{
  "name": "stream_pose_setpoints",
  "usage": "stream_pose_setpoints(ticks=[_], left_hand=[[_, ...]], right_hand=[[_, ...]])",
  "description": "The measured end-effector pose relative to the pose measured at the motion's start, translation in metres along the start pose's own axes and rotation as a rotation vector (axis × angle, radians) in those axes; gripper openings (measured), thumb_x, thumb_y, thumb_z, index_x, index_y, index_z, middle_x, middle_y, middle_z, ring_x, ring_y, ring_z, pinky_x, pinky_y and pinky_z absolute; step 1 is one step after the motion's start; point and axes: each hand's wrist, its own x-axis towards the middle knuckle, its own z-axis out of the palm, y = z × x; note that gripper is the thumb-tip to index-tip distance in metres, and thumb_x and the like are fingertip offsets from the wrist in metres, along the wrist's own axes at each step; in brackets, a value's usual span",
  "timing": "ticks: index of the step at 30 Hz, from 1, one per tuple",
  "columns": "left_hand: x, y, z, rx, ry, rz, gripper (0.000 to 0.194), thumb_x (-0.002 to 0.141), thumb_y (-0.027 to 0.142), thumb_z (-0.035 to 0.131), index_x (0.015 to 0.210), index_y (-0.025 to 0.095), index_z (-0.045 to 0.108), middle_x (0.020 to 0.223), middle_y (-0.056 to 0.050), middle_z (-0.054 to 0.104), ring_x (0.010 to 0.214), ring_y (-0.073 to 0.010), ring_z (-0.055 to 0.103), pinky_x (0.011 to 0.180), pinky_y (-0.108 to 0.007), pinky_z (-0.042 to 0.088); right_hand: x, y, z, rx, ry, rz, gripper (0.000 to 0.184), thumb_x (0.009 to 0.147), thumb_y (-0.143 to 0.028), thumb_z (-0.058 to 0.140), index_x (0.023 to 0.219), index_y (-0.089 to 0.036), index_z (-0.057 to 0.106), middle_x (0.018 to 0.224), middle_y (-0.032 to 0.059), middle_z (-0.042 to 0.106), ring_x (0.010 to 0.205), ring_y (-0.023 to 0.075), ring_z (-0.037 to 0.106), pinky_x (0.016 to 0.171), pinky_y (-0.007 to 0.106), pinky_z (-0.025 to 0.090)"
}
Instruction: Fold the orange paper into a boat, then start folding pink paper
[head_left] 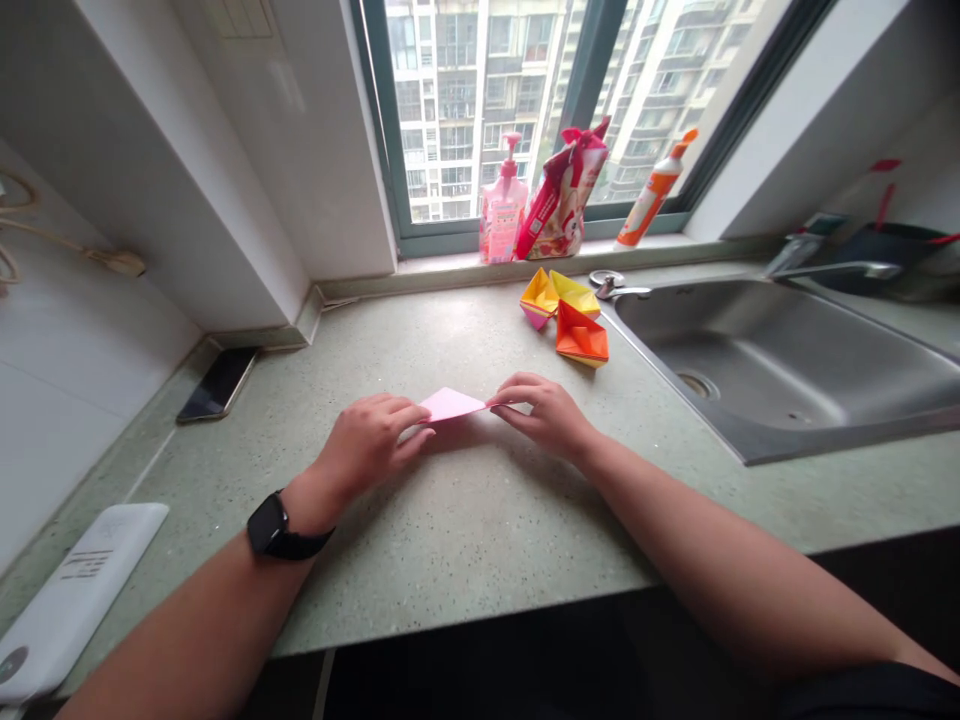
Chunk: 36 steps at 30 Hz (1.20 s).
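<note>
Between my two hands, just over the speckled countertop (pixel 480 540), is a small piece of folded pink paper (pixel 452 404) with a peaked upper edge. My left hand (pixel 375 440) pinches its left corner between thumb and fingers. At the opposite corner, my right hand (pixel 544 412) grips the paper with thumb and fingertips. Beyond my right hand sit folded paper boats: an orange-red one (pixel 582 334) nearest, a yellow and pink one (pixel 538 296) and a yellow one (pixel 574 294) behind it.
A steel sink (pixel 750 455) lies to the right. On the windowsill stand a pink pump bottle (pixel 502 215), a red bag (pixel 566 200) and an orange-white bottle (pixel 651 205). At left are a dark phone (pixel 217 385) and a white slab-shaped device (pixel 82 595).
</note>
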Motion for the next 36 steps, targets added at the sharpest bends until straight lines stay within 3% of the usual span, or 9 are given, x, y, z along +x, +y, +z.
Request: stream_pose_setpoints(ticks=[8, 14, 18, 21, 24, 27, 31, 33, 36], left_hand=[[0.0, -0.025, -0.012, -0.296, 0.183, -0.169, 0.017, 0.106, 0.029, 0.068, 0.099, 0.023, 0.081, 0.1, -0.004, 0.085, 0.09, -0.0219, 0.078, 0.084, -0.033, 0.055], [0.004, -0.024, -0.02, -0.633, 0.325, -0.335, 0.018, 0.095, 0.039, 0.081, 0.089, 0.022, 0.081, 0.091, -0.004, 0.082, 0.088, -0.0212, 0.077, 0.086, -0.034, 0.06], [0.004, -0.032, -0.024, -0.758, 0.448, -0.51, 0.023, 0.089, 0.041, 0.086, 0.085, 0.022, 0.074, 0.083, -0.003, 0.077, 0.079, -0.0204, 0.074, 0.075, -0.034, 0.062], [0.003, -0.041, -0.032, -0.681, 0.66, -0.562, 0.023, 0.092, 0.036, 0.083, 0.084, 0.025, 0.066, 0.079, 0.0, 0.07, 0.072, -0.0182, 0.068, 0.07, -0.035, 0.063], [0.001, -0.04, -0.04, -0.388, 0.803, -0.432, 0.027, 0.095, 0.031, 0.082, 0.082, 0.025, 0.06, 0.085, 0.001, 0.067, 0.08, -0.0185, 0.068, 0.08, -0.039, 0.063], [0.0, -0.019, -0.033, -0.123, 0.677, -0.234, 0.026, 0.099, 0.026, 0.078, 0.081, 0.024, 0.059, 0.093, -0.001, 0.071, 0.089, -0.0203, 0.069, 0.088, -0.042, 0.061], [0.0, 0.016, -0.002, -0.126, 0.164, -0.041, 0.018, 0.099, 0.026, 0.079, 0.088, 0.022, 0.065, 0.13, -0.011, 0.073, 0.118, -0.03, 0.07, 0.103, -0.05, 0.059], [-0.002, 0.022, 0.009, -0.22, -0.018, 0.019, 0.039, 0.09, 0.046, 0.091, 0.11, 0.021, 0.069, 0.14, -0.015, 0.071, 0.128, -0.0345, 0.068, 0.109, -0.053, 0.057], [-0.005, 0.011, 0.013, -0.325, -0.134, 0.066, 0.073, 0.081, 0.06, 0.095, 0.134, 0.021, 0.064, 0.154, -0.02, 0.063, 0.143, -0.0381, 0.06, 0.116, -0.055, 0.054]], right_hand=[[0.004, -0.008, -0.018, 0.338, 0.047, 0.181, 0.038, 0.093, -0.063, 0.08, 0.089, -0.027, 0.09, 0.086, 0.0068, 0.078, 0.078, 0.0217, 0.071, 0.075, 0.037, 0.057], [0.004, -0.008, -0.024, 0.449, 0.102, 0.232, 0.037, 0.086, -0.065, 0.087, 0.093, -0.028, 0.091, 0.09, 0.0074, 0.08, 0.081, 0.0225, 0.072, 0.078, 0.039, 0.059], [0.004, -0.001, -0.023, 0.409, 0.209, 0.28, 0.039, 0.088, -0.066, 0.084, 0.094, -0.028, 0.091, 0.095, 0.0077, 0.082, 0.088, 0.0241, 0.074, 0.084, 0.041, 0.061], [0.004, 0.003, -0.024, 0.34, 0.263, 0.298, 0.04, 0.094, -0.065, 0.078, 0.101, -0.027, 0.09, 0.101, 0.0087, 0.083, 0.095, 0.0256, 0.076, 0.086, 0.043, 0.061], [0.004, 0.0, -0.024, 0.247, 0.242, 0.26, 0.038, 0.1, -0.06, 0.073, 0.102, -0.027, 0.089, 0.102, 0.0091, 0.083, 0.096, 0.0261, 0.076, 0.088, 0.043, 0.062], [0.002, -0.006, -0.021, 0.123, 0.173, 0.169, 0.028, 0.103, -0.048, 0.071, 0.101, -0.027, 0.088, 0.101, 0.0084, 0.083, 0.094, 0.0248, 0.076, 0.089, 0.041, 0.061], [0.001, -0.008, -0.014, 0.032, 0.03, 0.068, 0.019, 0.102, -0.034, 0.07, 0.109, -0.027, 0.087, 0.106, 0.0075, 0.082, 0.097, 0.0239, 0.076, 0.09, 0.039, 0.06], [0.001, -0.005, -0.011, 0.021, -0.015, 0.055, 0.02, 0.101, -0.031, 0.07, 0.113, -0.028, 0.086, 0.109, 0.0073, 0.082, 0.1, 0.0238, 0.076, 0.093, 0.039, 0.06], [0.001, -0.002, -0.011, 0.018, -0.056, 0.063, 0.022, 0.101, -0.029, 0.07, 0.116, -0.028, 0.085, 0.111, 0.0068, 0.081, 0.101, 0.023, 0.076, 0.095, 0.039, 0.06]])
